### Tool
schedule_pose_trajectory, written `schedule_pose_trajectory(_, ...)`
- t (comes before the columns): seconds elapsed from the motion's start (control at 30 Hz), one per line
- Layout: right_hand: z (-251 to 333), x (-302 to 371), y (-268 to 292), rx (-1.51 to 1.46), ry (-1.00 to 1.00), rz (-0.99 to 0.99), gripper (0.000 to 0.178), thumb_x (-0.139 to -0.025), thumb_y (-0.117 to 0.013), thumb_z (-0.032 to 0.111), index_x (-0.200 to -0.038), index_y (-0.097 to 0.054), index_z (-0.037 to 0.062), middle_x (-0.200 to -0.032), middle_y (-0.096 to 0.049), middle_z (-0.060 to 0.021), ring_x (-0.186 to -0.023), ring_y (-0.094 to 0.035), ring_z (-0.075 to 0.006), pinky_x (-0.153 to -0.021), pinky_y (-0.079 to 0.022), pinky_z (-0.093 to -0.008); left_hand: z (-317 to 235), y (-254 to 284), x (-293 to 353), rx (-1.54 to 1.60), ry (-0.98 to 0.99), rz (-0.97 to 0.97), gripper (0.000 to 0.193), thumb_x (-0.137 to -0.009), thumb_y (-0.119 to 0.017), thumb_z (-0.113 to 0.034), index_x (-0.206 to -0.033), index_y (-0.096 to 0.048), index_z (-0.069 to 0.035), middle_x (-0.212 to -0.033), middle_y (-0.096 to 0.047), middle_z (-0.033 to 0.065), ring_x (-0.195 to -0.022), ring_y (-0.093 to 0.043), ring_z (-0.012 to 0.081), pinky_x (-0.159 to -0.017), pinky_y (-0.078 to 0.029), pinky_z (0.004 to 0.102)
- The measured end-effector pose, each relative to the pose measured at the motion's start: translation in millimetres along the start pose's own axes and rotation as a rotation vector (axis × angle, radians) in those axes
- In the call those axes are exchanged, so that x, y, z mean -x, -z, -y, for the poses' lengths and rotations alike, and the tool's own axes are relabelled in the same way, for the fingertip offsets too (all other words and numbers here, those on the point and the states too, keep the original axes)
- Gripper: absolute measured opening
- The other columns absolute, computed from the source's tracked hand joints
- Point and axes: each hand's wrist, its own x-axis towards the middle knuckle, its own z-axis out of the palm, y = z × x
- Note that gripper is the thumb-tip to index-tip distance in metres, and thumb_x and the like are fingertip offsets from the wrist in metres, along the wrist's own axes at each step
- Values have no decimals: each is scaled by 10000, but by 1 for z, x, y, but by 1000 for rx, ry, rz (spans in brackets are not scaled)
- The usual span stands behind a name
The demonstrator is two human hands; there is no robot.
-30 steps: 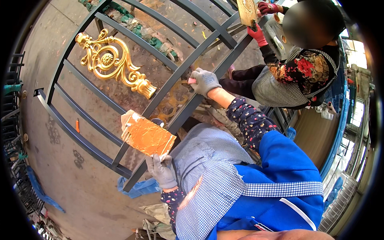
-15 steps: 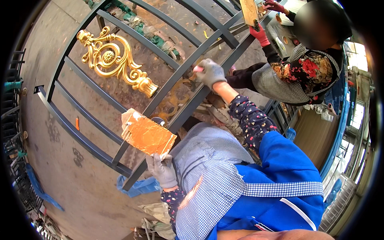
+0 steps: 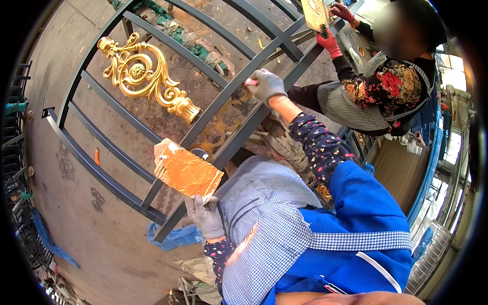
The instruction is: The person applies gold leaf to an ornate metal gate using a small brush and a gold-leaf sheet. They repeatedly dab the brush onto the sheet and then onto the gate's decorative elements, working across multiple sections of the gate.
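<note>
- Gate [image 3: 223,91]: a dark grey frame of metal bars lies flat and tilted across the view, under and ahead of both hands. Laid flat like this, its bars can be reached from above.
- Co-worker [image 3: 386,86]: on the far side of the gate, beyond the right hand, in a floral top and red gloves, holding a second flat pad up near the top edge. Those hands are not the wearer's.
- Apron [image 3: 284,229]: blue-checked cloth over a blue garment, just behind the left hand, covering the lap.
- Scroll [image 3: 147,76]: a gold leaf-and-curl ornament fixed between bars, well off to the left of the right hand. It already looks fully gold.
- Pad [image 3: 187,173]: a flat stack faced with orange-gold foil, just above the left hand, held face up, probably so the foil stays within easy reach.
- Left hand [image 3: 205,216]: grey-gloved, fingers closed on the pad's lower edge, close to the body.
- Right hand [image 3: 265,85]: grey-gloved, arm stretched out, fingers together and pressed on a slanted bar; something small and pink shows at the fingertips, too small to tell what. A dull gold ornament [image 3: 223,134] lies below it, between the bars.
- Blue rag [image 3: 175,236]: on the floor just left of the left hand.
</note>
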Motion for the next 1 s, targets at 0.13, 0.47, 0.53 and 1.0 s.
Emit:
schedule_pose_trajectory(0.13,8,7,-29,14,23,-137,260,-852,-679,350,-935,-690,104,-1017,-684,-123,-933,-679,-337,-808,-527,-431,-1,-2,0,-6,-9,5,293,-1036,-523,-215,-1235,-552,-3,-1050,-682,96,-772,-661,157,-690,-546,287)
schedule_pose_trajectory(0.47,5,9,-37,4,48,-178,230,-850,-680,345,-948,-668,137,-1008,-662,-119,-919,-678,-345,-801,-535,-459,8,11,0,4,8,6,321,-1025,-550,-235,-1252,-546,-8,-1009,-691,103,-757,-662,159,-677,-537,282)
schedule_pose_trajectory(0.53,0,6,-38,-4,64,-225,208,-846,-682,320,-948,-670,139,-981,-653,-113,-904,-676,-346,-786,-536,-460,5,9,0,20,3,26,333,-1023,-554,-232,-1261,-542,1,-1004,-692,107,-752,-660,158,-679,-539,284)
schedule_pose_trajectory(1.0,-8,33,-23,162,664,136,207,-745,-683,91,-941,-667,157,-965,-602,-76,-883,-657,-323,-754,-529,-432,8,16,3,41,-15,-48,274,-1019,-545,-191,-1225,-556,-12,-992,-684,90,-729,-651,145,-635,-527,261)
